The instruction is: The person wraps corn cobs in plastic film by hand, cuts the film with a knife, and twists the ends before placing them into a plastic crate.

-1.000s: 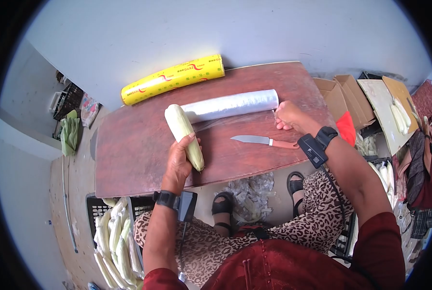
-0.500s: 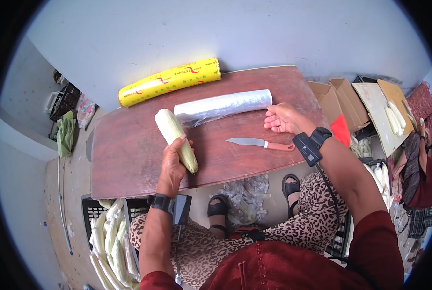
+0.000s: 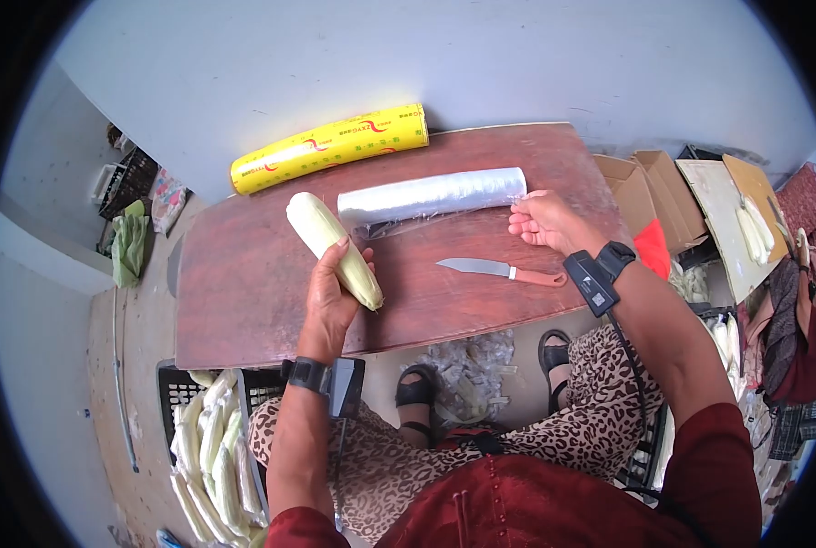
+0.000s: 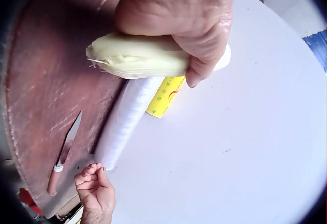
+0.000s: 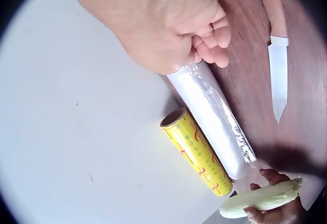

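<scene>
My left hand (image 3: 333, 292) grips a pale green husked corn ear (image 3: 321, 236) above the table, thumb across it; the left wrist view shows the same ear (image 4: 138, 56) tilted over the film. A roll of clear plastic film (image 3: 435, 194) lies on the table. At the roll's right end my right hand (image 3: 547, 222) pinches the film's loose edge, thumb against curled fingers; in the right wrist view the film (image 5: 204, 106) runs from beneath that hand (image 5: 168, 25). A knife (image 3: 499, 270) with an orange-pink handle lies in front of the roll.
A yellow printed roll (image 3: 330, 148) lies along the table's back edge by the wall. Below left, a black crate (image 3: 181, 388) holds wrapped ears. Cardboard boxes (image 3: 641, 196) and a board with more ears stand right of the table (image 3: 243, 274).
The corn ear in my left hand has moved left, away from the film roll's end. My right hand has kept its pinch at the roll's right end, with a loose film edge lifted along the front.
</scene>
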A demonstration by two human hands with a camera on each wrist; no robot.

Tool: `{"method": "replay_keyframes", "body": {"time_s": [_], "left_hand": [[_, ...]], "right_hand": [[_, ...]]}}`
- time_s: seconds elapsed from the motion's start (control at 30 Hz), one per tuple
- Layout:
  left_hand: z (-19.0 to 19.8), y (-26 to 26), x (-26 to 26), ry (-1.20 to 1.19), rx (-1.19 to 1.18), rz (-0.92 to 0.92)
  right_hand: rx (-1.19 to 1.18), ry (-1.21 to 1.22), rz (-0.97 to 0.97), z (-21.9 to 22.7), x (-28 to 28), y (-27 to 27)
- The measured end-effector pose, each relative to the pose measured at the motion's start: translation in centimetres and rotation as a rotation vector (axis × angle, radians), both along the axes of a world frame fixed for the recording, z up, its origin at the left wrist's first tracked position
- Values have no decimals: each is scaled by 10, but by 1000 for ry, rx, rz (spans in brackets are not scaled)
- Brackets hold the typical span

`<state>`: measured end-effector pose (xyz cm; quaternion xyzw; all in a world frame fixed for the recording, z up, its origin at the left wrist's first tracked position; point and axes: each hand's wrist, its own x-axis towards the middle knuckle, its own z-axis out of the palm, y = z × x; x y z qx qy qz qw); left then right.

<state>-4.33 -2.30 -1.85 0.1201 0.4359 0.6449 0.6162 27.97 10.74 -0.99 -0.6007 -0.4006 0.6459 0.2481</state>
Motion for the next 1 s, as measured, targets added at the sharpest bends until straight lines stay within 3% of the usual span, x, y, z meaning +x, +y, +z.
{"method": "replay_keyframes", "body": {"time_s": [0.3,0.63,1.0], "left_hand": [[-10,8,-1,45,9,-23],[-21,1,-14,211,-65,-7],[-4,-11,-13,109,-40,-18]], "right_hand": [[18,-281,189,15,5,-14],[86,-376,265,11,7,-12],[89,-449,328,7,8,-9]]}}
